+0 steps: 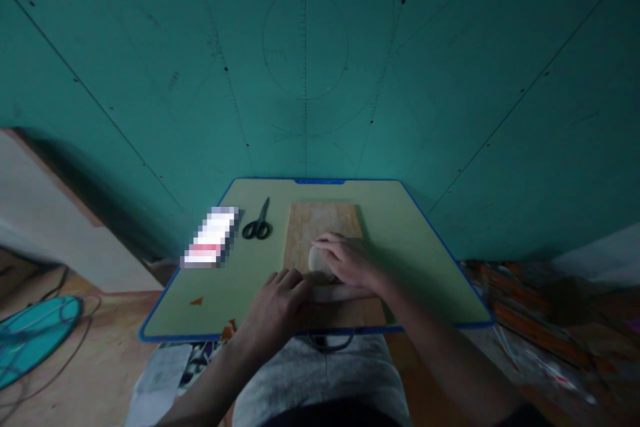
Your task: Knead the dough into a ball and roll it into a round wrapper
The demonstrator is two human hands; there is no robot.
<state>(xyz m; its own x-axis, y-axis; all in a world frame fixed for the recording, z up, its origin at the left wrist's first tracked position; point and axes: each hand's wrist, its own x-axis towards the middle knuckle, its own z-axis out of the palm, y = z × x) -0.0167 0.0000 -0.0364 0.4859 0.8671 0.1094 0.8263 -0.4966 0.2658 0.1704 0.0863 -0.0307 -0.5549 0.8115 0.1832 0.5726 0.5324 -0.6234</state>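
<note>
A wooden cutting board (325, 217) lies on a small pale-green table. On it sits a pale, rounded piece of dough (316, 260), partly covered by my right hand (345, 260), whose fingers reach over its far and right side and grip it. Nearer to me, a pale rod that looks like a rolling pin (340, 293) lies crosswise on the board. My left hand (283, 297) is closed over the rod's left end, fingers curled. The rod's right end passes behind my right wrist.
Black-handled scissors (257, 227) and a blurred-out phone-like object (213, 237) lie left of the board. Small orange-brown scraps (197, 301) are near the table's front left. A green wall (320, 133) stands right behind the blue-edged table (425, 267).
</note>
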